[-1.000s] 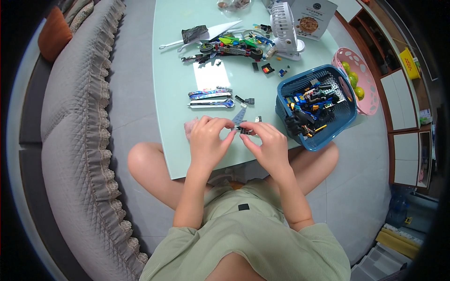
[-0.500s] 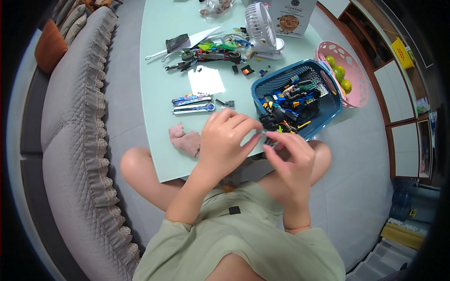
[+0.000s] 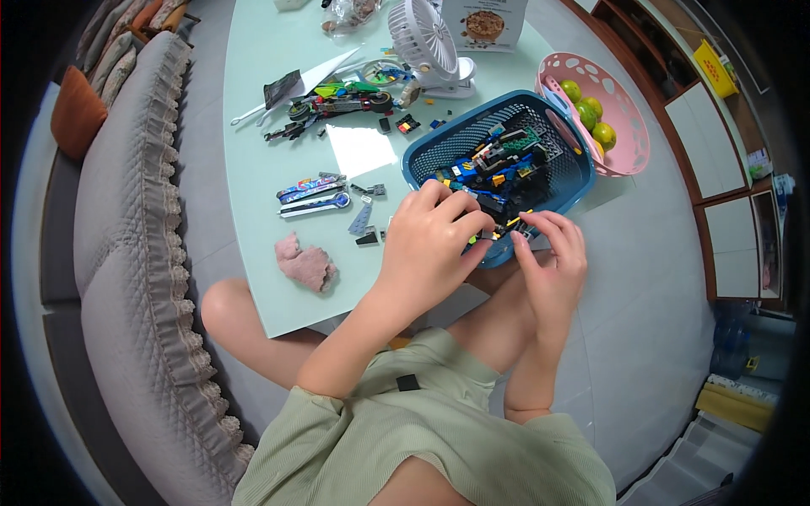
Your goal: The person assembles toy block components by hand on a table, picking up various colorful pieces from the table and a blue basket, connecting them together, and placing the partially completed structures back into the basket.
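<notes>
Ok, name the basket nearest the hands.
The blue basket holding toy pieces: the left hand and right hand are at its near edge. The pink basket, holding green fruit, stands farther away.

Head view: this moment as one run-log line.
left hand: pinching small grey piece; right hand: close by, grip unclear; both: near side of blue perforated plastic basket; basket: multicoloured plastic bricks

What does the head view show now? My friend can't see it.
A left hand and right hand pinch tiny pieces, too small to make out, by a blue basket of toy bricks. A pink cloth, toy vehicle and white fan are on the table.
</notes>
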Available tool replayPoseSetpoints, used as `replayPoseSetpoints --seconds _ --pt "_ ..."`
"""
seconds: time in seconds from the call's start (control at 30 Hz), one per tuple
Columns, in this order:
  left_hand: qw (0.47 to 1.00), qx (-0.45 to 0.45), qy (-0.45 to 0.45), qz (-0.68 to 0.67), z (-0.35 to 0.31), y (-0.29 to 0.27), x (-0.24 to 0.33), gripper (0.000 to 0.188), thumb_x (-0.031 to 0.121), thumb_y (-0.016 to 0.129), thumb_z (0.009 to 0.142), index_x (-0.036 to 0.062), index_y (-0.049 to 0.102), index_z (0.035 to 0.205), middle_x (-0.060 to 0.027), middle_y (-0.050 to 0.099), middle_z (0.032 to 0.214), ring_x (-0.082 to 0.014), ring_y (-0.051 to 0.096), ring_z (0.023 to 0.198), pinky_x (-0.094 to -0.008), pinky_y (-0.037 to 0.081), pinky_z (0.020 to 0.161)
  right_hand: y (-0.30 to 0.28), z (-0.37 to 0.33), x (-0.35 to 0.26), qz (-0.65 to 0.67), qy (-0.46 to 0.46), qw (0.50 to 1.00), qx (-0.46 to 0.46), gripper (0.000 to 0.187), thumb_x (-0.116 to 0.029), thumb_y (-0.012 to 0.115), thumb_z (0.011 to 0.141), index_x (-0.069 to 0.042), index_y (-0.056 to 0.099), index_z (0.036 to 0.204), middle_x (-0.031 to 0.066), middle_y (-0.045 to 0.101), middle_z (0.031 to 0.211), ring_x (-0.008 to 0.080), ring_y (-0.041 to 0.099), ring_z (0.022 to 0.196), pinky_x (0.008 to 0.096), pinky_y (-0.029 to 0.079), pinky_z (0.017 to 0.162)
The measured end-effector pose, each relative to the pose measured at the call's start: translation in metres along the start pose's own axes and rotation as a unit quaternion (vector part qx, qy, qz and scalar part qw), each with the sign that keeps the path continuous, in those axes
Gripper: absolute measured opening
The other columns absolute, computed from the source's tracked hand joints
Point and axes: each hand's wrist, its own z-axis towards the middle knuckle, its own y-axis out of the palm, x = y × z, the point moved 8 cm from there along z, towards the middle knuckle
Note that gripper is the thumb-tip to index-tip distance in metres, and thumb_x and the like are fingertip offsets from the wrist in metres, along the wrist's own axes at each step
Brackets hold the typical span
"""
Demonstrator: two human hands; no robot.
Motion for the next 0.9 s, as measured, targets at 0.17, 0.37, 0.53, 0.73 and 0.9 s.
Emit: replayPoseSetpoints --seconds 0.17,0.37,0.53,0.73,0.9 --pt "0.999 -0.031 -0.007 0.001 -0.001 0.013 -0.007 0.018 0.015 0.081 0.07 0.0133 0.073 0.085 0.0022 0.063 0.089 -0.0226 0.056 0.093 -0.0365 0.046 0.078 0.008 -0.001 0.006 -0.01 0.034 0.999 -0.027 0.029 -0.007 0.079 0.076 -0.007 0.075 0.105 0.0071 0.066 0.112 0.027 0.059 0.109 0.0388 0.049 0.09" --pt "1.0 0.001 -0.011 0.005 -0.001 0.002 -0.005 0.02 0.014 0.081 0.07 0.0158 0.074 0.089 0.0023 0.064 0.091 -0.0231 0.055 0.092 -0.0371 0.046 0.078 0.009 0.0 0.004 0.008 0.026 1.0 -0.016 0.033 -0.008 0.077 0.079 -0.008 0.074 0.113 0.0084 0.066 0.114 0.0283 0.059 0.109 0.0396 0.049 0.093" --pt "0.996 0.057 -0.066 0.032 -0.011 -0.019 -0.03 0.023 0.011 0.08 0.071 0.0178 0.074 0.092 0.0011 0.065 0.09 -0.0237 0.055 0.089 -0.0364 0.045 0.077 0.01 -0.001 -0.002 0.016 -0.023 0.999 -0.015 0.029 -0.005 0.076 0.079 -0.008 0.075 0.108 0.008 0.067 0.11 0.0285 0.061 0.104 0.0391 0.05 0.09" --pt "0.987 0.072 -0.129 0.056 -0.039 -0.042 -0.065 0.021 0.001 0.075 0.075 0.01 0.074 0.095 -0.0046 0.066 0.091 -0.0241 0.058 0.089 -0.0361 0.045 0.08 0.019 -0.006 -0.026 0.044 -0.057 0.997 -0.023 0.026 -0.003 0.075 0.077 -0.008 0.076 0.103 0.0066 0.069 0.104 0.0262 0.063 0.096 0.0369 0.052 0.083" --pt "0.981 0.056 -0.174 0.071 -0.062 -0.053 -0.085 0.019 0.004 0.075 0.077 0.0106 0.073 0.095 -0.0032 0.067 0.094 -0.0234 0.06 0.09 -0.0342 0.046 0.08 0.031 -0.011 -0.06 0.072 -0.105 0.99 -0.054 0.025 -0.005 0.075 0.077 -0.009 0.076 0.102 0.0057 0.069 0.102 0.0259 0.063 0.094 0.0376 0.052 0.082"
